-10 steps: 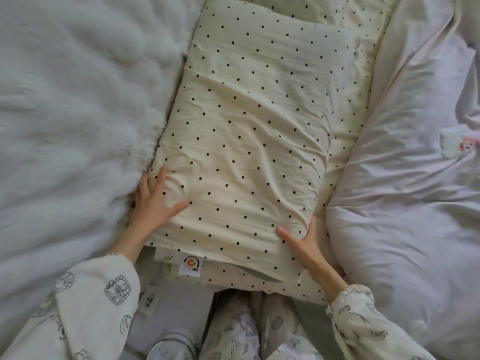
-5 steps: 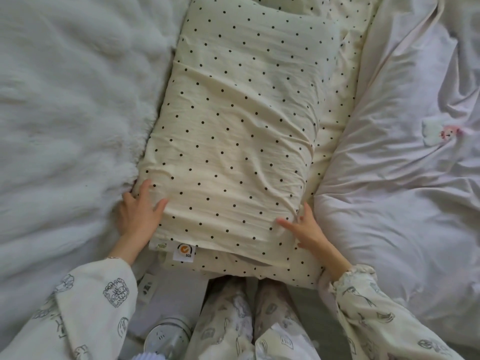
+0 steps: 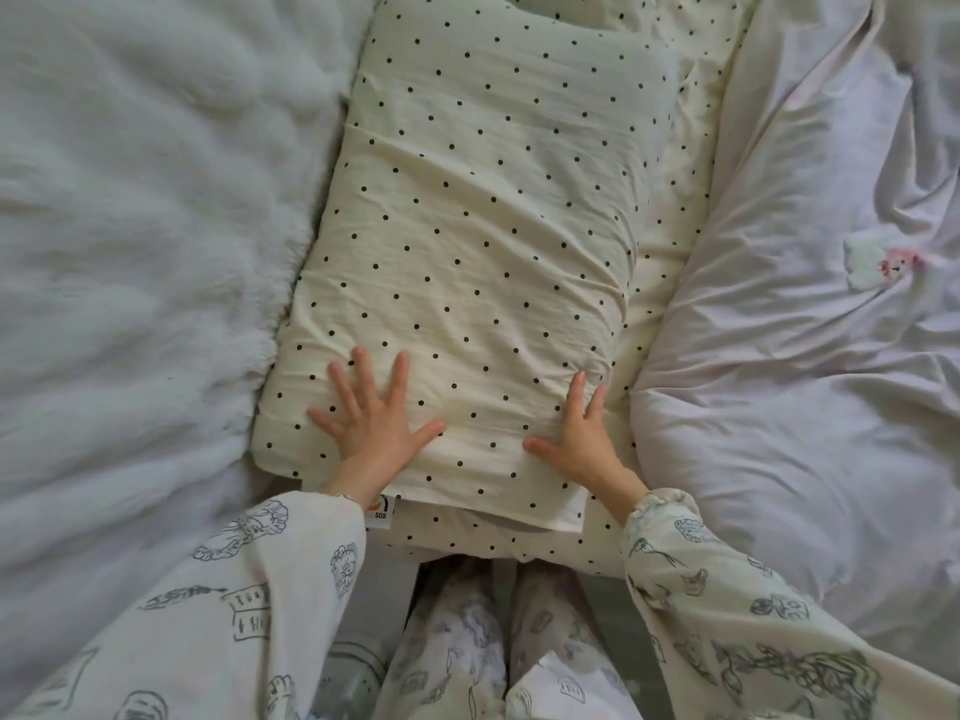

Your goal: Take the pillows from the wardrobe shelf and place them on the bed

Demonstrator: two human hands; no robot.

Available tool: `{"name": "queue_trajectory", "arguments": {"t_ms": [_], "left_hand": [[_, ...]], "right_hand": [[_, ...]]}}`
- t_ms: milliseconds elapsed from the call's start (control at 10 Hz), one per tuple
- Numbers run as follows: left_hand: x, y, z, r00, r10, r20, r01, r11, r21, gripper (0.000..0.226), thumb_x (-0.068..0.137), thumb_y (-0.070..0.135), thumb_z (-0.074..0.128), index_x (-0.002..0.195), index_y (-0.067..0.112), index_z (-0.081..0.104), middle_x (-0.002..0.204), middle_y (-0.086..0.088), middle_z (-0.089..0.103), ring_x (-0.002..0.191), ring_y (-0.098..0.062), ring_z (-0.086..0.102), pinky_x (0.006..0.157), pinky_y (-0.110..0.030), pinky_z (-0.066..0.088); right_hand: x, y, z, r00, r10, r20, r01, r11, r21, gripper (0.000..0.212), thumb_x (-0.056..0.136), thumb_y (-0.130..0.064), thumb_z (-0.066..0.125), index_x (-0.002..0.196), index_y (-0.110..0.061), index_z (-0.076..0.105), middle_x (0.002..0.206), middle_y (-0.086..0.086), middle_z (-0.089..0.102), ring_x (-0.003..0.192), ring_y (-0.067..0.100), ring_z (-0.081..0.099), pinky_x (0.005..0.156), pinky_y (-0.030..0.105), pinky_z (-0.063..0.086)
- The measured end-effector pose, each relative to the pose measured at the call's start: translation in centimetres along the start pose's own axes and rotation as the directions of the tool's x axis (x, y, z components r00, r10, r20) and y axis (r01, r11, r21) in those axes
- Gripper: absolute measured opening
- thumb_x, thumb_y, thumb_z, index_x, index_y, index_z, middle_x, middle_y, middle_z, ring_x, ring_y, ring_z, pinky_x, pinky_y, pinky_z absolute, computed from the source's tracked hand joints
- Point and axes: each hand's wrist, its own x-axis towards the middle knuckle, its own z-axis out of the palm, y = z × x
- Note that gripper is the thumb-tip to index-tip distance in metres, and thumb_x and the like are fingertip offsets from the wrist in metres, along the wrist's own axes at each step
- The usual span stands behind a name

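A cream pillow with black dots [image 3: 483, 241] lies lengthwise on the bed, over a sheet of the same dotted fabric [image 3: 691, 111]. My left hand [image 3: 371, 418] rests flat on the pillow's near left corner, fingers spread. On the near right corner my right hand [image 3: 582, 439] also lies flat, fingers apart. Neither hand grips anything. A small white label [image 3: 381, 513] hangs from the pillow's near edge beside my left wrist.
A fluffy white blanket [image 3: 135, 241] covers the bed to the left of the pillow. A crumpled pale duvet [image 3: 810, 356] with a small embroidered patch [image 3: 878, 262] lies to the right. My patterned pyjama legs [image 3: 478, 631] stand at the bed's near edge.
Both hands have moved from the pillow's side edges up onto its top surface and now lie flat with spread fingers. The view has shifted closer to the pillow.
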Motion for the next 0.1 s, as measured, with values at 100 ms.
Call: {"name": "queue_trajectory", "arguments": {"t_ms": [100], "left_hand": [[-0.12, 0.31, -0.15, 1.000, -0.007, -0.002, 0.007, 1.000, 0.001, 0.103, 0.071, 0.076, 0.047, 0.138, 0.043, -0.023, 0.147, -0.008, -0.039, 0.132, -0.040, -0.034, 0.097, -0.076, 0.002]], "right_hand": [[-0.64, -0.91, -2.40, 0.998, 0.037, 0.056, -0.038, 0.999, 0.026, 0.105, 0.080, -0.036, 0.069, 0.147, -0.022, -0.011, 0.154, 0.017, -0.016, 0.141, 0.034, 0.016, 0.113, 0.043, 0.021]]}}
